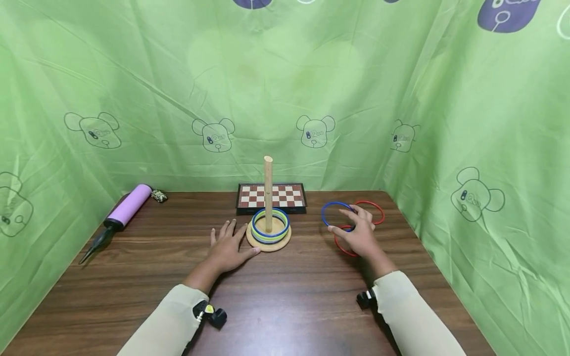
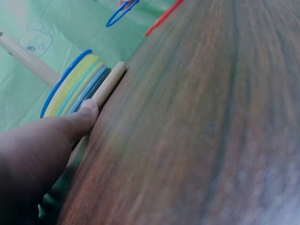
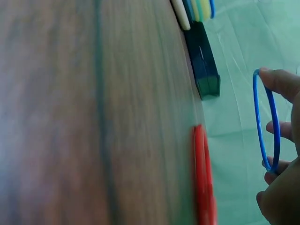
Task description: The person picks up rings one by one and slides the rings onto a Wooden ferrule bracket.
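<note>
My right hand (image 1: 361, 236) pinches a blue ring (image 3: 275, 126) between thumb and fingers, lifted above the table in the right wrist view. Below it, two red rings (image 1: 381, 211) lie on the table. In the middle stands a wooden ring-toss peg (image 1: 268, 185) on a round base (image 1: 269, 248). Several blue, yellow and green rings (image 2: 70, 89) are stacked around the peg. My left hand (image 1: 226, 252) lies left of the base with fingers spread. Its thumb touches the base's edge in the left wrist view.
A checkered game board (image 1: 289, 196) with a black case lies behind the peg. At the far left is a purple hand pump (image 1: 131, 203) with a small patterned item (image 1: 159, 196) beside it. Green curtains (image 1: 267, 89) border the brown wooden table (image 1: 294, 306).
</note>
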Tool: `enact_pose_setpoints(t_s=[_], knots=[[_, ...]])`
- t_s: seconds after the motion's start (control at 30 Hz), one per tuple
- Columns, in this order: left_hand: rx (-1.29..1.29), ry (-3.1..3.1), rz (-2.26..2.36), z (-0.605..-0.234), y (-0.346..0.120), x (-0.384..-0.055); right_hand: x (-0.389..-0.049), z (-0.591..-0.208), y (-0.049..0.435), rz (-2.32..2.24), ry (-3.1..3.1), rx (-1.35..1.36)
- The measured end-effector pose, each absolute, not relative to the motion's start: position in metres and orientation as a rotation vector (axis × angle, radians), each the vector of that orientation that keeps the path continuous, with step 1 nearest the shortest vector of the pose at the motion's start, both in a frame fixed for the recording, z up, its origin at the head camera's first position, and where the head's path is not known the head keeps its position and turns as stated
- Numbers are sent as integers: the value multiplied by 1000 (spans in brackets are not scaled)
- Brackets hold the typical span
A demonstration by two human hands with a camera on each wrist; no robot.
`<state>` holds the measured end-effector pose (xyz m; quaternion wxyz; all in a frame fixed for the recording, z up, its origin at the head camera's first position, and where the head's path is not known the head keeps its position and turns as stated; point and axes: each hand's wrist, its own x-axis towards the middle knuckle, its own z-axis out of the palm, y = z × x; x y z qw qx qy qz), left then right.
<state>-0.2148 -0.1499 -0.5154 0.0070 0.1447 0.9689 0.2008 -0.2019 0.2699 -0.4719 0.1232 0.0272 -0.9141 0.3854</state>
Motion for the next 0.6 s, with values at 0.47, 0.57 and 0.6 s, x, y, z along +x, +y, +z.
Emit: enact_pose_setpoints(t_s=[0.47,0.57,0.6], knots=[[443,3031,617,-520,-149,-217,-213,-440,232,1167,-2634,199],[443,3035,614,-521,-150,-218,-216,-426,225,1168,-2620,206],[441,3036,612,-521,-150,-218,-218,-422,224,1165,-2614,212]])
